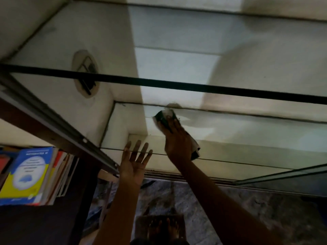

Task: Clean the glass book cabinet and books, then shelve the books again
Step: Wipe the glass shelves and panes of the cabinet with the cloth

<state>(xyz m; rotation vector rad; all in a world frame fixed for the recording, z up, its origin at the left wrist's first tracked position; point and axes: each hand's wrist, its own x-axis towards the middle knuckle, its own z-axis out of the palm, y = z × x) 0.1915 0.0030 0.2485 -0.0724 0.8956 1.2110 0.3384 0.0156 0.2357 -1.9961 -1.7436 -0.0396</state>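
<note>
My right hand (pixel 174 138), fingers (pixel 170 125) straight, presses the cloth (pixel 164 116) onto the glass shelf (pixel 247 131) near its back edge; my left hand (pixel 135 161) is spread, empty, at its front edge. The books (pixel 28 175) sit stacked left.

right hand (pixel 177 138) presses cloth (pixel 164 116) on glass shelf (pixel 256 138) | left hand (pixel 134 163) spread flat

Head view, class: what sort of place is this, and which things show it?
Probably a home or study room: glass cabinet shelves, a stack of books beside them, a patterned stone floor.
</note>
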